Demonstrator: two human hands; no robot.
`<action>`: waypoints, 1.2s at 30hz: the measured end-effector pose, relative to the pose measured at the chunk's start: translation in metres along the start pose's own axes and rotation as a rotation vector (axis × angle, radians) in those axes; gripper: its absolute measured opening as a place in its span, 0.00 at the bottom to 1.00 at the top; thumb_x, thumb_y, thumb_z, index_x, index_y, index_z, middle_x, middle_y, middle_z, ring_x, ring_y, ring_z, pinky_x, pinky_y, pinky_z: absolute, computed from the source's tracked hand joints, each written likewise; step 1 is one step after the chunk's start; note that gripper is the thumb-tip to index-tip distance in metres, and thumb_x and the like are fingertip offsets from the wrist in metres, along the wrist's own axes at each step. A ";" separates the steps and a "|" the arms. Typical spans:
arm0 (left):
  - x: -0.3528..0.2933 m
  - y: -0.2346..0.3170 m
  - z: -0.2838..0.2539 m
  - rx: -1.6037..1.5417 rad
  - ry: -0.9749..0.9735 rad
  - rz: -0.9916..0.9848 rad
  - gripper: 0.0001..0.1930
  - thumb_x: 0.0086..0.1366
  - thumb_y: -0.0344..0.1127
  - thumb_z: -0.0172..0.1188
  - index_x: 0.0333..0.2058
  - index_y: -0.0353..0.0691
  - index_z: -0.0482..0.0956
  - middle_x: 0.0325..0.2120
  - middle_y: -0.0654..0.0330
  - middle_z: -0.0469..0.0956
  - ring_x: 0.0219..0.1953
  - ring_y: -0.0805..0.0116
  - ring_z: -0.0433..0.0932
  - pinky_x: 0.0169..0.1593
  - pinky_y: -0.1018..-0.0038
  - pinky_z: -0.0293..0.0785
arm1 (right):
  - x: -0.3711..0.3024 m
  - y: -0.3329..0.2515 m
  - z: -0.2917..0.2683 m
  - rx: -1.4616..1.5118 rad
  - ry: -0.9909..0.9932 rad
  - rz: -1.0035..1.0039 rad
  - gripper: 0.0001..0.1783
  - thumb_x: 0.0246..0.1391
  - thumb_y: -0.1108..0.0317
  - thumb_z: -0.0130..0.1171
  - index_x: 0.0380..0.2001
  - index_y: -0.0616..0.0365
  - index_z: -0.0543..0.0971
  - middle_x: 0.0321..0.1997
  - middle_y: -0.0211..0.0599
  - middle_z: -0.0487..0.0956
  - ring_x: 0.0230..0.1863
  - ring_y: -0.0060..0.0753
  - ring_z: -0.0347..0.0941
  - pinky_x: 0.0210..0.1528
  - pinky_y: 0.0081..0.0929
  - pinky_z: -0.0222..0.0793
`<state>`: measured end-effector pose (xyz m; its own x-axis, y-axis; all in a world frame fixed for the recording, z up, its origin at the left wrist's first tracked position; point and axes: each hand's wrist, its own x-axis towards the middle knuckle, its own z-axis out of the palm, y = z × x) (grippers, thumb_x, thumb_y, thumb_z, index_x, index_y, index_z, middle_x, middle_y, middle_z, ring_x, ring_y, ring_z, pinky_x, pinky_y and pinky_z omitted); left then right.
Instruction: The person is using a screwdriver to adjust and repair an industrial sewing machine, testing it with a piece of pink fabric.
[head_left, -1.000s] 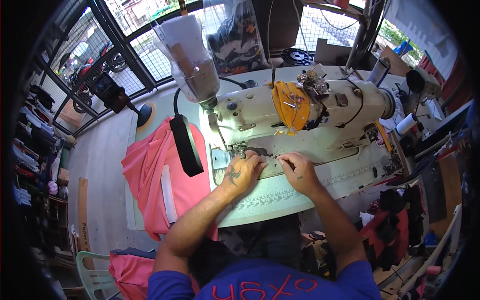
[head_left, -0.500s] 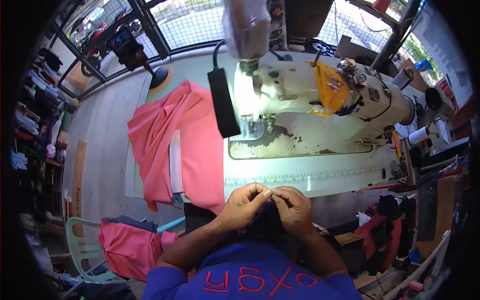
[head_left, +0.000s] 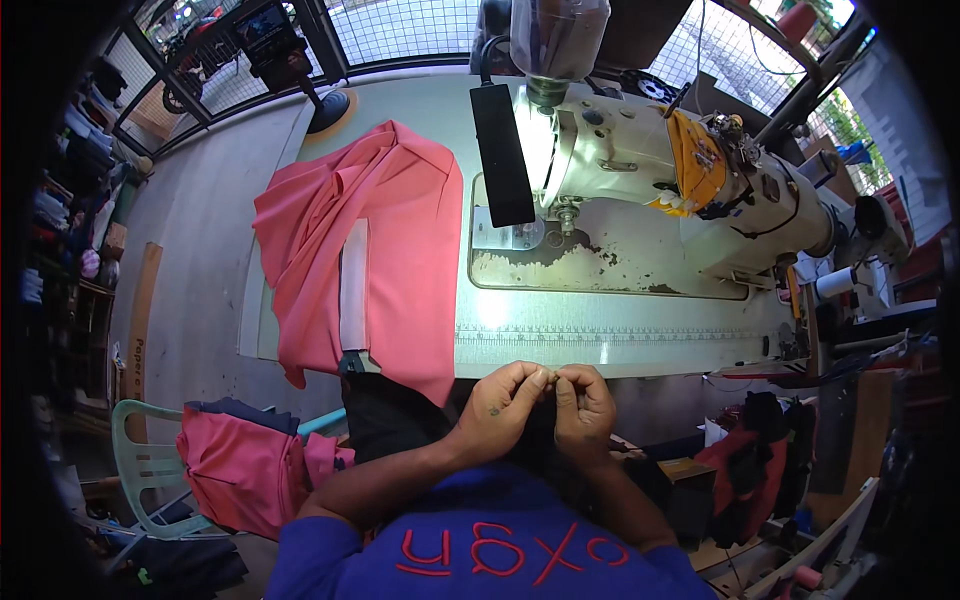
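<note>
The person wears a deep blue, short-sleeved shirt [head_left: 420, 515], its sleeves [head_left: 315, 550] ending above bare forearms. Large red outlined lettering [head_left: 549, 555] crosses the shirt; black cloth [head_left: 395, 420] covers the lap. The left hand [head_left: 500, 408] bears a small dark marking [head_left: 494, 410].

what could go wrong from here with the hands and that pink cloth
Two possible risks:

1. The left grip and right grip pinch close together by the table's front edge. Anything between the fingertips is too small to make out, and if it slipped it might drop against the dark clothing below and be hard to find.

2. The pink cloth hangs past that edge near the left forearm, so an arm movement could catch and drag it.
</note>
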<state>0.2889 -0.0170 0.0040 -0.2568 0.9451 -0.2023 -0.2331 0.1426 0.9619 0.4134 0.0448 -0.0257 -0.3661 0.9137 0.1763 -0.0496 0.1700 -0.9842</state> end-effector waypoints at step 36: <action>-0.023 0.007 0.004 0.161 -0.010 -0.039 0.10 0.69 0.35 0.53 0.39 0.32 0.76 0.29 0.66 0.76 0.31 0.83 0.70 0.36 0.84 0.68 | -0.020 -0.004 -0.017 -0.019 -0.122 0.016 0.03 0.56 0.78 0.56 0.34 0.65 0.74 0.32 0.37 0.77 0.33 0.26 0.75 0.37 0.22 0.71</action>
<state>0.2973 -0.0361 0.0161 -0.2406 0.9409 -0.2385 -0.0886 0.2234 0.9707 0.4369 0.0323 -0.0246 -0.4770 0.8648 0.1565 -0.0256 0.1643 -0.9861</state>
